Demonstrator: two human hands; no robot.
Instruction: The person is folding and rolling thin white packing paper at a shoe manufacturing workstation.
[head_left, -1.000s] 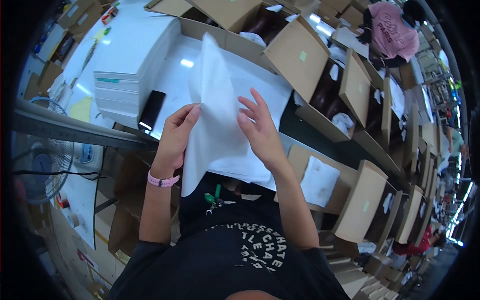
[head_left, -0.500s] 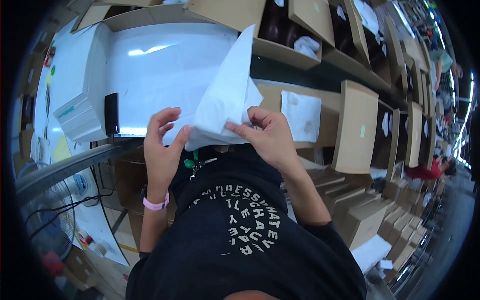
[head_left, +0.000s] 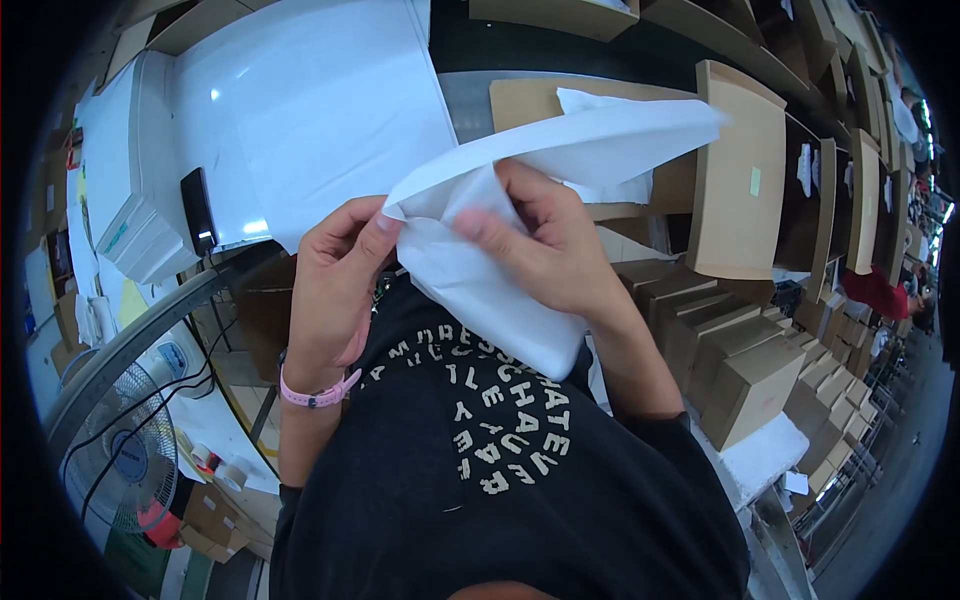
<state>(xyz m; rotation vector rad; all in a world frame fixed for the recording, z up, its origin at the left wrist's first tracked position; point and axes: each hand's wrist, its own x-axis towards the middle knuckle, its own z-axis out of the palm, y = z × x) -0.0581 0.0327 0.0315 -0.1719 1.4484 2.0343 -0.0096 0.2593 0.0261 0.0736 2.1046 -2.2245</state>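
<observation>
A thin white sheet of paper (head_left: 490,285) is bunched between my two hands in front of my shirt. One long flap sweeps off to the right above my right hand, and a rounded fold hangs down over the shirt. My left hand (head_left: 345,265) pinches the sheet's left corner between thumb and fingers. On its other side, my right hand (head_left: 545,235) is closed on the gathered middle, its thumb blurred by motion. Whether anything lies inside the folds is hidden. Beyond my hands, large white sheets (head_left: 310,110) lie flat on the table.
A black phone (head_left: 198,210) lies beside a white paper stack (head_left: 145,200) on the left. Below them, a metal rail (head_left: 150,320) runs past a fan (head_left: 125,440). Open brown cartons (head_left: 740,170) line the right, with closed boxes (head_left: 745,380) nearer me. A person in red (head_left: 880,290) is farther off.
The upright flap of paper has swung over to the right, and a folded part now hangs lower over my shirt. My left hand has closed on the corner. The whole view has shifted somewhat.
</observation>
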